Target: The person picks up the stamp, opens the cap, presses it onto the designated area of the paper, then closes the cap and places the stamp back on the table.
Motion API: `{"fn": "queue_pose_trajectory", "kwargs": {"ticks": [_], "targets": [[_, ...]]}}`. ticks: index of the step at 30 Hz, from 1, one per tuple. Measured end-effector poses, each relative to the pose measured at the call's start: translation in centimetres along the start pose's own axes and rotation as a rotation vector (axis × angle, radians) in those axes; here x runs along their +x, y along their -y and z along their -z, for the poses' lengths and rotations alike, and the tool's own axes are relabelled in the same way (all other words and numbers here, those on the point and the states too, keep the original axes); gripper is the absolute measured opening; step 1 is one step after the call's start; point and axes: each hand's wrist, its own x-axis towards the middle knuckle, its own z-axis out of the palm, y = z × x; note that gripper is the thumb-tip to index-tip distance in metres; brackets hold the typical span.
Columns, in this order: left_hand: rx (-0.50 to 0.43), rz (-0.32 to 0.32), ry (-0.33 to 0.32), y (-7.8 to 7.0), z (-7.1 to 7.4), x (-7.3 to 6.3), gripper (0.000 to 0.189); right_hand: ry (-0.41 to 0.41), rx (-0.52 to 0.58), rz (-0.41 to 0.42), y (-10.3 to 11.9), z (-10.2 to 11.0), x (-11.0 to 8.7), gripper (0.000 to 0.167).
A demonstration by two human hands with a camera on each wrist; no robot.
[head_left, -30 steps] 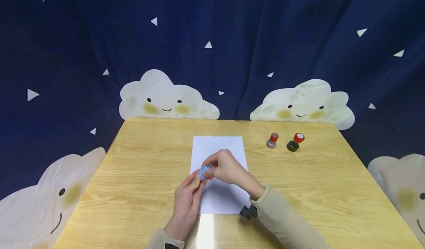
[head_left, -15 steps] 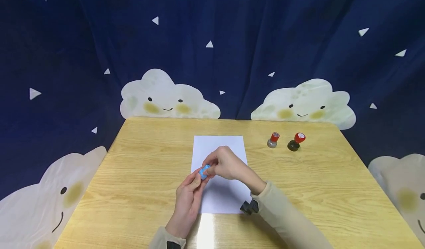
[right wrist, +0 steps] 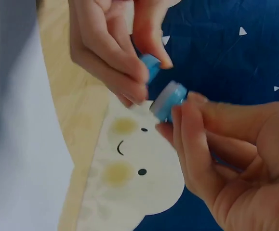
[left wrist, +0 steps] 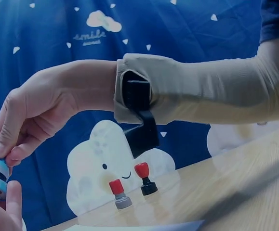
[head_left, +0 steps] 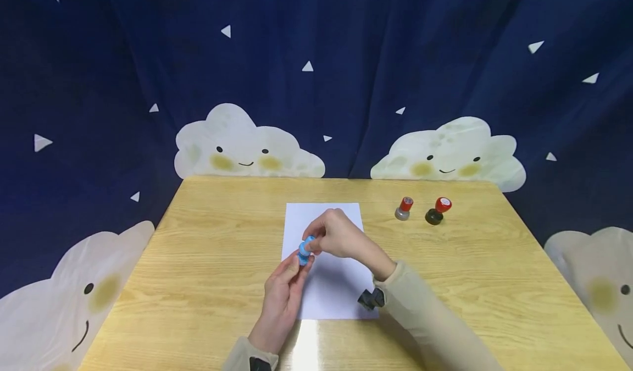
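Just separated: 1 piece 0.5 s ago, 2 now.
Left hand [head_left: 283, 294], fingers pinched on the lower blue part [head_left: 303, 260]; upper blue part [head_left: 305, 248], just clear of it, sits pinched in the right hand's [head_left: 339, 236] fingers. Both parts are above the white paper [head_left: 300, 215]. Further right, red-and-grey stamp [head_left: 404, 208] and red-and-black stamp [head_left: 439, 209] stand on the surface [head_left: 475, 250]. My read: pull-apart's basically done.

On the blue curtain [left wrist: 197, 38] the word "smile" [left wrist: 89, 36] can be read; the smaller line [left wrist: 91, 43] beneath is illegible.
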Motion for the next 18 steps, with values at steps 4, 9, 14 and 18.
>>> {"fn": "queue_pose_trajectory", "kwargs": {"ticks": [4, 9, 14, 18], "targets": [[-0.028, 0.02, 0.024, 0.0, 0.3, 0.0, 0.031, -0.088, -0.108, -0.003, -0.2, 0.5, 1.5, 0.007], [-0.097, 0.038, 0.035, 0.1, 0.8, -0.1, 0.019, -0.208, -0.304, 0.039, -1.8, 0.9, 4.9, 0.008], [-0.152, 0.07, 0.022, 0.6, 1.0, -0.2, 0.017, -0.22, -0.388, 0.07, -4.7, -0.2, 8.1, 0.01], [-0.174, 0.083, 0.023, 1.0, 1.0, -0.4, 0.02, -0.218, -0.383, 0.053, -7.1, -1.8, 9.8, 0.019]]}}
